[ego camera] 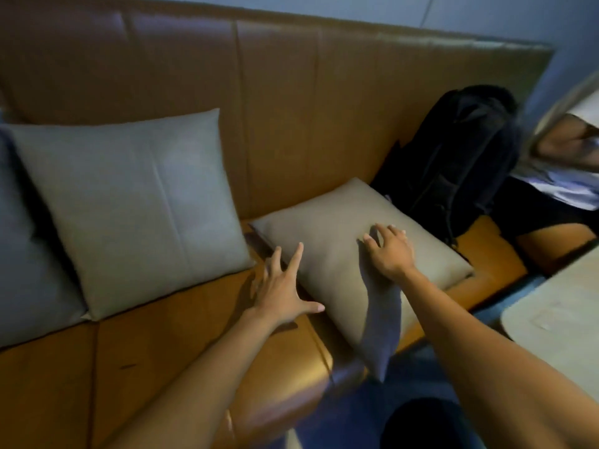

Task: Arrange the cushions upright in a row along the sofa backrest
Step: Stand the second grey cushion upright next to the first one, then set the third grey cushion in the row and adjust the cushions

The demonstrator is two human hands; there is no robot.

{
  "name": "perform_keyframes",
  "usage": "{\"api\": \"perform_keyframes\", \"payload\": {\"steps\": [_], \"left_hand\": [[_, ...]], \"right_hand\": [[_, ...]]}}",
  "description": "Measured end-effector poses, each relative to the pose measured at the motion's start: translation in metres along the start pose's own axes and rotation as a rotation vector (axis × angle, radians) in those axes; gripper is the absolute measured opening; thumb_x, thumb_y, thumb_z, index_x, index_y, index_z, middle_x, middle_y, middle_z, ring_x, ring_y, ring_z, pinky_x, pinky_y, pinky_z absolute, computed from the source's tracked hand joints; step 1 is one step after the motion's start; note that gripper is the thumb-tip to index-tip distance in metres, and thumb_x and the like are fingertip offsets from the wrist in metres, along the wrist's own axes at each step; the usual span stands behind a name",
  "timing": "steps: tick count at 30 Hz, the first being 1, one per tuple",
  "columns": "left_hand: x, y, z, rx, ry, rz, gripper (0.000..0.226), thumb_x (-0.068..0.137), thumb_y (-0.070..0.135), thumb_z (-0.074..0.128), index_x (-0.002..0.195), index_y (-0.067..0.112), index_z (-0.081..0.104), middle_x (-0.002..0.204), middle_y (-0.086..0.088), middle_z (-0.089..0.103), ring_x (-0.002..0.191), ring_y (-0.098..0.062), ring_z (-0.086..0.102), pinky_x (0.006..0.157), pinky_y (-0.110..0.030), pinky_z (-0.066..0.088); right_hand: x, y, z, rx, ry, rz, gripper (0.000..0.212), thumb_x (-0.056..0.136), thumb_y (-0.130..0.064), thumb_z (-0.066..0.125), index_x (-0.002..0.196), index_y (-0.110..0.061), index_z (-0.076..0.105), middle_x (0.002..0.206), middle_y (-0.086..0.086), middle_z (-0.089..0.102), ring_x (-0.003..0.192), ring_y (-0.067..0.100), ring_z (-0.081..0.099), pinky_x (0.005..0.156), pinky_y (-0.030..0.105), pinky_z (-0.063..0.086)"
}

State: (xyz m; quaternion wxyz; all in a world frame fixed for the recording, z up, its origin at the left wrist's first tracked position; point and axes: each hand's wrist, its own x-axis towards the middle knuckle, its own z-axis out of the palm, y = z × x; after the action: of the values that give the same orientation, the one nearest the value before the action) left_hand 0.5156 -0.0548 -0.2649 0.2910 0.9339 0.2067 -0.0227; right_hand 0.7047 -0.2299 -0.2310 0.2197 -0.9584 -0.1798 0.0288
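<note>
A beige cushion [340, 228] lies flat on the brown leather sofa seat [181, 322], its near corner hanging over the seat's front edge. My right hand [390, 251] rests on top of it with fingers spread. My left hand [282, 283] is open, fingers apart, at the cushion's left edge, touching the seat beside it. A grey cushion [136, 202] stands upright against the sofa backrest [291, 102] to the left. Part of a darker grey cushion [19, 241] leans at the far left edge.
A black backpack [453, 166] stands on the seat against the backrest, right of the beige cushion. A seated person [564, 176] is at the far right. A pale table corner [557, 312] sits at the lower right. Blue floor shows below the seat.
</note>
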Motion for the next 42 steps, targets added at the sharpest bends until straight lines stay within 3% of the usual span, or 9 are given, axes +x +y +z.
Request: {"api": "perform_keyframes", "payload": {"steps": [8, 11, 15, 22, 30, 37, 42], "left_hand": [[0.000, 0.064, 0.040, -0.369, -0.147, -0.152, 0.129, 0.068, 0.063, 0.082, 0.156, 0.046, -0.012, 0.166, -0.012, -0.017, 0.151, -0.042, 0.012, 0.115, -0.050, 0.030], [-0.001, 0.070, 0.042, -0.614, -0.127, -0.299, 0.126, 0.069, 0.063, 0.081, 0.153, 0.050, -0.012, 0.166, -0.010, 0.008, 0.146, -0.039, 0.029, 0.112, -0.055, 0.039], [-0.007, 0.081, 0.046, -0.936, -0.117, -0.437, 0.127, 0.077, 0.041, 0.084, 0.151, 0.050, -0.018, 0.161, -0.003, 0.028, 0.142, -0.035, 0.038, 0.104, -0.062, 0.045], [-0.008, 0.093, 0.040, -0.864, 0.095, -0.401, 0.112, 0.084, 0.015, 0.080, 0.159, 0.037, 0.000, 0.161, -0.008, 0.031, 0.145, -0.029, 0.035, 0.112, -0.040, 0.036], [-0.018, 0.097, -0.055, -0.489, 0.147, -0.142, 0.099, 0.083, 0.026, 0.081, 0.159, 0.033, 0.019, 0.157, -0.012, 0.036, 0.144, -0.033, 0.034, 0.117, -0.037, 0.032], [-0.079, 0.036, -0.159, -0.185, 0.154, 0.042, 0.086, 0.078, 0.021, 0.085, 0.152, 0.027, 0.042, 0.156, -0.003, 0.042, 0.142, -0.024, 0.040, 0.112, -0.028, 0.031], [-0.139, -0.049, -0.235, -0.065, -0.038, 0.080, 0.081, 0.078, 0.009, 0.084, 0.148, 0.020, 0.047, 0.153, -0.003, 0.047, 0.141, -0.017, 0.042, 0.118, -0.035, 0.031]], "right_hand": [[-0.026, 0.030, 0.004, 0.033, 0.014, 0.143, 0.057, 0.103, -0.056, 0.034, 0.155, -0.032, 0.033, 0.170, 0.003, 0.009, 0.156, 0.028, -0.002, 0.112, 0.075, -0.002], [-0.027, 0.031, 0.005, 0.038, -0.004, 0.148, 0.059, 0.103, -0.058, 0.032, 0.156, -0.034, 0.030, 0.171, 0.002, 0.006, 0.156, 0.027, -0.005, 0.110, 0.079, -0.003], [-0.031, 0.030, 0.003, 0.021, -0.034, 0.139, 0.060, 0.103, -0.059, 0.030, 0.158, -0.035, 0.026, 0.171, 0.001, 0.006, 0.156, 0.026, -0.005, 0.111, 0.078, -0.002], [-0.042, 0.026, -0.007, 0.019, -0.101, 0.133, 0.063, 0.102, -0.061, 0.029, 0.159, -0.036, 0.022, 0.171, -0.001, 0.006, 0.156, 0.026, -0.003, 0.115, 0.073, -0.001], [-0.071, -0.017, -0.024, 0.230, 0.063, 0.233, 0.066, 0.099, -0.063, 0.028, 0.155, -0.030, 0.038, 0.163, 0.004, 0.032, 0.148, 0.033, 0.028, 0.117, 0.066, 0.012], [-0.116, -0.100, -0.008, 0.324, 0.096, 0.082, 0.067, 0.097, -0.063, 0.025, 0.148, -0.024, 0.045, 0.158, 0.011, 0.041, 0.143, 0.033, 0.037, 0.116, 0.056, 0.027], [-0.176, -0.176, 0.022, 0.411, 0.068, -0.076, 0.064, 0.102, -0.054, 0.033, 0.158, -0.023, 0.030, 0.167, 0.011, 0.023, 0.153, 0.031, 0.020, 0.123, 0.052, 0.017]]}}
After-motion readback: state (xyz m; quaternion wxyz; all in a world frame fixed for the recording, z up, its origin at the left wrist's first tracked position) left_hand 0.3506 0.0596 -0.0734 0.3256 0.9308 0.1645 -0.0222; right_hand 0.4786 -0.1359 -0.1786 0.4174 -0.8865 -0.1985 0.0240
